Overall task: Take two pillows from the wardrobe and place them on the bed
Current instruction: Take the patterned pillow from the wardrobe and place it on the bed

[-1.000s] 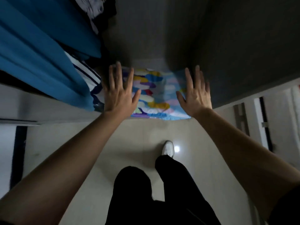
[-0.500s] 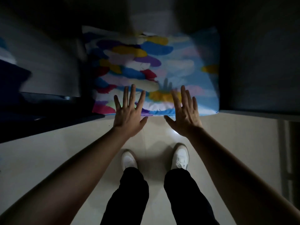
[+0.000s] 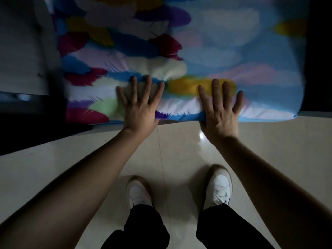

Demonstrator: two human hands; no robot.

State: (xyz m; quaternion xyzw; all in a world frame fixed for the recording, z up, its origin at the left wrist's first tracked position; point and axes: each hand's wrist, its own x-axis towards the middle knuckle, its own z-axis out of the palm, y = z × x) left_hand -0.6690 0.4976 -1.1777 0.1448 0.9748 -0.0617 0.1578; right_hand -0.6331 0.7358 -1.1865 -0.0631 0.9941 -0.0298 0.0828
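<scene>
The soft pillow with a multicoloured feather-print fabric cover [image 3: 179,56] is lying in the dark wardrobe opening, its front edge sitting just above the glossy pale tiled floor [image 3: 179,150]; the left hand [image 3: 140,108] is resting flat on it, fingers spread wide. The right hand [image 3: 220,112] is lying splayed over the front edge, gripping nothing; two white sneakers [image 3: 220,187] are standing on the floor below.

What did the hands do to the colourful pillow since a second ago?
Both hands moved forward and down onto the pillow. The left hand now lies flat on its top. The right hand lies over its front edge, thumb hidden. Neither has closed on it. The pillow has not left the wardrobe, and the white shoes have drawn level.
</scene>
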